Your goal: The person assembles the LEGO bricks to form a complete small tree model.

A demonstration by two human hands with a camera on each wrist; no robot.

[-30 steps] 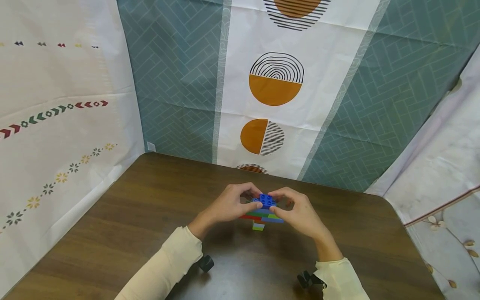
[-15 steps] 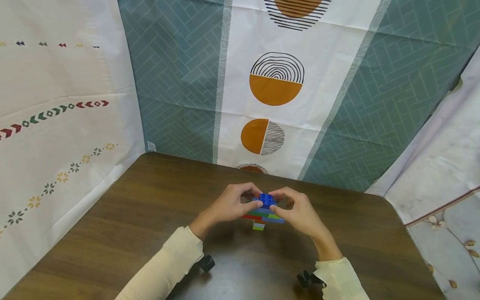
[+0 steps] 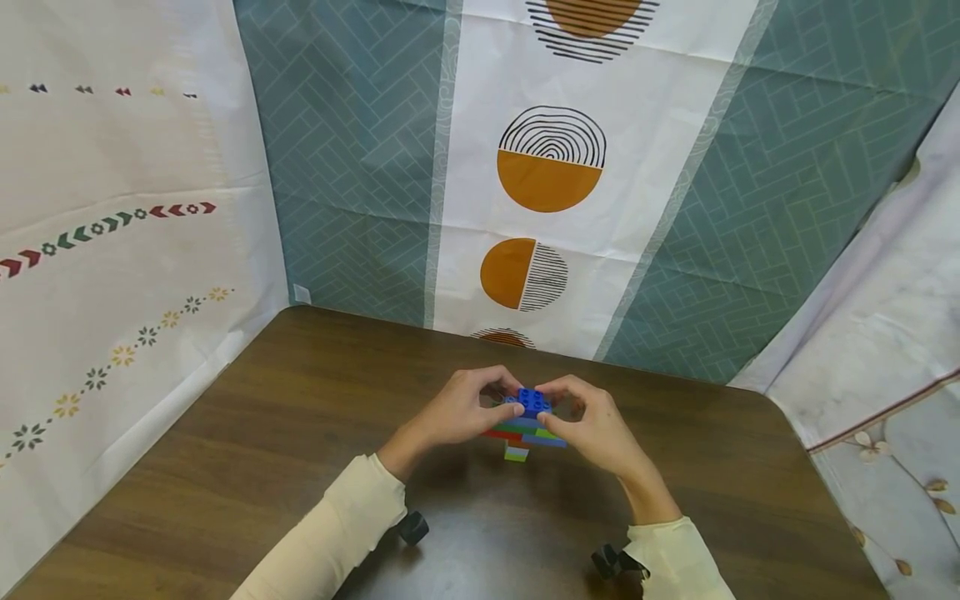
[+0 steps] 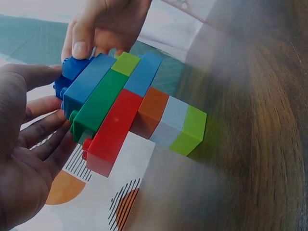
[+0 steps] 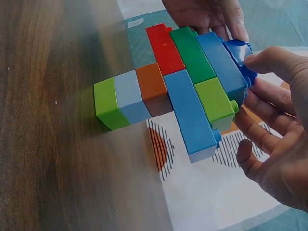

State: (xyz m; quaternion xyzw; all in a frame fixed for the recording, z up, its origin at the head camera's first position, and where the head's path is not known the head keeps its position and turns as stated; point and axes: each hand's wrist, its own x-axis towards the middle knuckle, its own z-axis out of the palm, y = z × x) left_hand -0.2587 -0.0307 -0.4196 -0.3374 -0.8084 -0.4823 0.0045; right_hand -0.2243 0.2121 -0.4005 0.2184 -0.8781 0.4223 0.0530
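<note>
A tree-like stack of toy building bricks stands on the wooden table. At its foot a lime brick (image 4: 190, 131), a pale brick (image 4: 169, 120) and an orange-brown brick (image 4: 150, 111) form a narrow column. Above sit a red brick (image 4: 115, 132) beside a blue brick (image 5: 190, 115), then a green brick (image 5: 193, 55) beside a small lime brick (image 5: 215, 102), then a wider blue brick (image 4: 90, 82). The dark blue brick (image 3: 533, 402) is topmost. My left hand (image 3: 468, 407) pinches its left side; my right hand (image 3: 597, 421) pinches its right. Some fingertips are hidden behind the brick.
The brown wooden table (image 3: 300, 400) extends around the stack. A patterned teal and white cloth (image 3: 360, 167) hangs behind its far edge, with pale cloths at the left (image 3: 112, 250) and right (image 3: 885, 358). Dark wrist-camera mounts (image 3: 412, 527) show below the sleeves.
</note>
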